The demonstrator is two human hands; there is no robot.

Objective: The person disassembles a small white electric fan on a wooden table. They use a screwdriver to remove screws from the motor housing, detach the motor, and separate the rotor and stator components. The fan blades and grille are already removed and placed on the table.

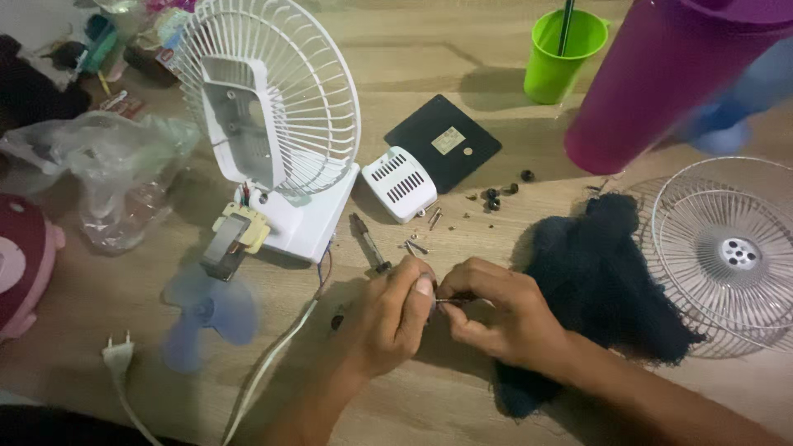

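Observation:
My left hand [395,314] and my right hand [496,310] meet over the wooden table [429,66], pinching a thin metal pin or screw [446,301] between their fingertips. A dark blue cloth [603,272] lies just right of my right hand. A dismantled white fan [277,124] stands at the left with its rear grille upright. Its motor [227,244] and pale blue blade [206,318] lie in front of it. A screwdriver [369,244] lies just above my left hand.
A white motor cover [399,183] and black plate [443,140] lie beyond small screws [496,198]. The front fan grille [727,248] lies at right, near a magenta tumbler [661,83] and green cup [562,49]. A plastic bag [107,173], plug [118,355] and pink object [25,264] sit left.

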